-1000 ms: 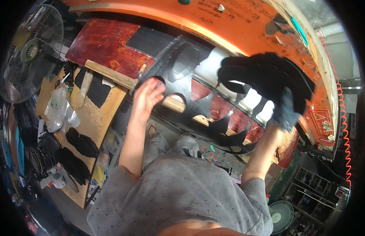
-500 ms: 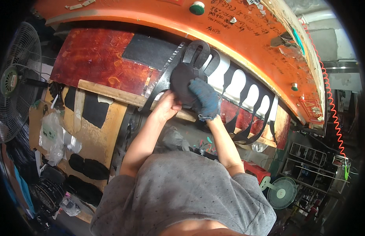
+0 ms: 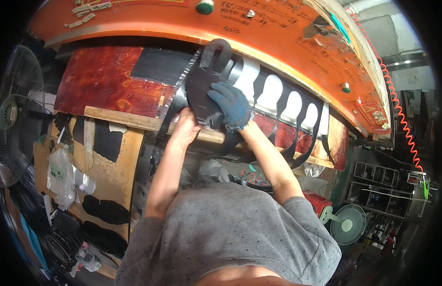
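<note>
A dark, flat, flexible piece (image 3: 202, 88) lies over the workbench's left end of a row of white rounded shapes. A black U-shaped loop (image 3: 223, 50) stands out at its far end; whether the two are one piece I cannot tell. My bare left hand (image 3: 186, 125) pinches the near edge of the dark piece, fingers closed. My right hand (image 3: 230, 106), in a blue-grey knitted glove, grips its right side with bent fingers; the thumb is hidden. Right of the glove, white rounded shapes (image 3: 271, 93) sit in black material whose strips hang over the bench's front edge.
An orange machine body (image 3: 149, 28) overhangs the back of the reddish wooden bench (image 3: 106, 71). A black sheet (image 3: 159, 64) lies at its left. Lower left are a plastic bag (image 3: 61, 176) and black cut pieces (image 3: 104, 209). Fans stand left (image 3: 14, 114) and right (image 3: 347, 224).
The dark piece has turned and now lies flatter, its broad face showing. My gloved hand has shifted to its right side; my left hand stays at the near edge. The whole view has moved slightly.
</note>
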`<state>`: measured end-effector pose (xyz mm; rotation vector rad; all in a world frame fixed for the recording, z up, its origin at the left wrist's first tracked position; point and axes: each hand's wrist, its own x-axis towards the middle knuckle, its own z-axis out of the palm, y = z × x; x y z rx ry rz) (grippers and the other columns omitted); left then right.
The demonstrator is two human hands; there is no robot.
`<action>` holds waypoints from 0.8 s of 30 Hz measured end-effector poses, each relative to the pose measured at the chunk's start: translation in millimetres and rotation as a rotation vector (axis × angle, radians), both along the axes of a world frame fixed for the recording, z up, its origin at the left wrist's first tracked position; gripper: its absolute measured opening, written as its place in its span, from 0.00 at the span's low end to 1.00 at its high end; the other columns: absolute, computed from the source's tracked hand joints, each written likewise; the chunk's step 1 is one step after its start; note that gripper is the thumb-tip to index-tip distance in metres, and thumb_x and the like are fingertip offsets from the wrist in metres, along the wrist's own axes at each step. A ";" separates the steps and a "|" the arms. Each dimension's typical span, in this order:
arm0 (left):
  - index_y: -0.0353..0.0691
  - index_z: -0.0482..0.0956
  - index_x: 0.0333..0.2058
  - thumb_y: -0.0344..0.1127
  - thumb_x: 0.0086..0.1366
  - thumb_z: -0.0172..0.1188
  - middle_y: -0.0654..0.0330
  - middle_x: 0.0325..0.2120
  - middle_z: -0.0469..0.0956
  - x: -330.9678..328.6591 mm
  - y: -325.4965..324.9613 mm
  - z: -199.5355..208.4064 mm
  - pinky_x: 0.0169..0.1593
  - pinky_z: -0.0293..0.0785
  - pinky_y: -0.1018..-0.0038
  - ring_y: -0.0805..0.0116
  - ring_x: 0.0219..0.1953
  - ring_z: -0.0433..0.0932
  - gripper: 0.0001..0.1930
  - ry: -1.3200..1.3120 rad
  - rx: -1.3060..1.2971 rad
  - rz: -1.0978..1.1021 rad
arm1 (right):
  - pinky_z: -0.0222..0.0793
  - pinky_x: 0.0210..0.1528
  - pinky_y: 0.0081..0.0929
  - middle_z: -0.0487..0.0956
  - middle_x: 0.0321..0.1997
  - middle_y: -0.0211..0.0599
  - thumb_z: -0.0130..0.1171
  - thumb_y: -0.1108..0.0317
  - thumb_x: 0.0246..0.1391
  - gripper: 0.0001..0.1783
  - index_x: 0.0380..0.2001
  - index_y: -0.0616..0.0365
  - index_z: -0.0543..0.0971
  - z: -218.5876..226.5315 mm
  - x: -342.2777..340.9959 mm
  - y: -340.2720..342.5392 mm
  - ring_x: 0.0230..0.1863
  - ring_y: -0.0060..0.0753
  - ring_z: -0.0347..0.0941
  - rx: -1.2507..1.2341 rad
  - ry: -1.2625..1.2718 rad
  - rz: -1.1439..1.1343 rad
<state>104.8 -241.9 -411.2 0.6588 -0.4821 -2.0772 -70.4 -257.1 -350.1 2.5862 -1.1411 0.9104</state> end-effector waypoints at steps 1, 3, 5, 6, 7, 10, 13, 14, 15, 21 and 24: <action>0.39 0.69 0.46 0.29 0.67 0.47 0.63 0.34 0.75 -0.2 1.4 2.0 0.17 0.57 0.88 0.81 0.21 0.69 0.10 -0.046 0.007 0.044 | 0.71 0.49 0.41 0.78 0.48 0.41 0.57 0.67 0.39 0.23 0.45 0.54 0.77 4.7 -1.6 -4.1 0.48 0.47 0.75 0.014 0.015 0.014; 0.39 0.67 0.47 0.29 0.68 0.46 0.60 0.42 0.75 1.0 2.0 5.4 0.17 0.58 0.87 0.75 0.27 0.77 0.10 -0.139 0.046 0.006 | 0.73 0.44 0.36 0.79 0.47 0.40 0.59 0.66 0.44 0.23 0.47 0.53 0.77 15.7 -4.3 -12.7 0.46 0.45 0.76 0.033 -0.010 0.006; 0.38 0.69 0.47 0.31 0.69 0.49 0.58 0.45 0.75 -0.6 4.6 6.3 0.17 0.59 0.86 0.71 0.31 0.81 0.10 -0.122 0.030 0.050 | 0.74 0.41 0.36 0.81 0.42 0.39 0.59 0.66 0.48 0.18 0.45 0.52 0.78 24.0 -11.7 -16.4 0.41 0.45 0.78 0.153 -0.153 -0.103; 0.38 0.70 0.47 0.33 0.69 0.51 0.58 0.46 0.75 -2.8 6.8 5.5 0.17 0.60 0.86 0.69 0.33 0.81 0.10 -0.114 0.029 0.108 | 0.74 0.39 0.35 0.82 0.39 0.38 0.59 0.66 0.50 0.16 0.44 0.51 0.79 26.3 -18.4 -16.8 0.38 0.45 0.78 0.212 -0.220 -0.087; 0.38 0.71 0.47 0.34 0.69 0.52 0.58 0.47 0.76 -5.6 8.4 3.6 0.17 0.61 0.86 0.68 0.35 0.82 0.11 -0.082 0.011 0.165 | 0.74 0.42 0.34 0.82 0.39 0.38 0.60 0.65 0.50 0.14 0.42 0.51 0.80 27.9 -27.9 -15.2 0.40 0.44 0.78 0.210 -0.358 -0.290; 0.36 0.73 0.46 0.40 0.68 0.55 0.58 0.41 0.79 -13.6 10.7 -5.0 0.26 0.74 0.80 0.68 0.32 0.81 0.15 -0.096 0.105 0.346 | 0.71 0.50 0.34 0.80 0.44 0.39 0.58 0.65 0.52 0.14 0.43 0.54 0.80 44.7 -88.2 4.4 0.46 0.42 0.76 0.116 -0.596 -0.609; 0.36 0.74 0.42 0.40 0.68 0.55 0.58 0.38 0.79 -17.3 5.9 -13.4 0.34 0.77 0.76 0.67 0.34 0.80 0.13 -0.118 0.104 0.339 | 0.69 0.57 0.36 0.78 0.52 0.42 0.56 0.65 0.55 0.17 0.47 0.61 0.79 85.4 -149.9 37.5 0.54 0.39 0.74 -0.054 -0.594 -0.847; 0.35 0.74 0.42 0.40 0.68 0.54 0.58 0.38 0.79 -16.9 2.3 -15.1 0.33 0.77 0.76 0.66 0.33 0.80 0.13 -0.098 0.142 0.383 | 0.69 0.57 0.36 0.78 0.52 0.44 0.56 0.65 0.55 0.18 0.48 0.61 0.78 108.6 -169.2 48.9 0.53 0.40 0.74 -0.067 -0.812 -0.727; 0.35 0.74 0.41 0.40 0.69 0.54 0.57 0.38 0.79 -17.4 -0.2 -16.0 0.33 0.77 0.75 0.66 0.33 0.80 0.13 -0.056 0.178 0.387 | 0.70 0.57 0.35 0.78 0.52 0.45 0.56 0.65 0.55 0.19 0.49 0.61 0.78 130.9 -183.1 58.2 0.53 0.41 0.75 -0.073 -1.127 -0.443; 0.37 0.72 0.40 0.40 0.68 0.56 0.54 0.47 0.76 -14.0 27.0 8.3 0.37 0.77 0.74 0.58 0.44 0.81 0.11 -0.157 -0.112 0.220 | 0.78 0.46 0.34 0.80 0.47 0.41 0.61 0.75 0.48 0.19 0.46 0.61 0.78 167.5 -190.4 116.7 0.43 0.38 0.79 0.109 -1.539 -0.241; 0.28 0.65 0.54 0.42 0.68 0.56 0.50 0.44 0.77 21.6 63.4 45.1 0.34 0.77 0.76 0.67 0.37 0.82 0.25 -0.728 -0.133 -0.033 | 0.78 0.44 0.31 0.81 0.41 0.40 0.63 0.83 0.42 0.22 0.45 0.62 0.78 139.6 -179.4 119.7 0.40 0.37 0.79 0.200 -1.510 -0.267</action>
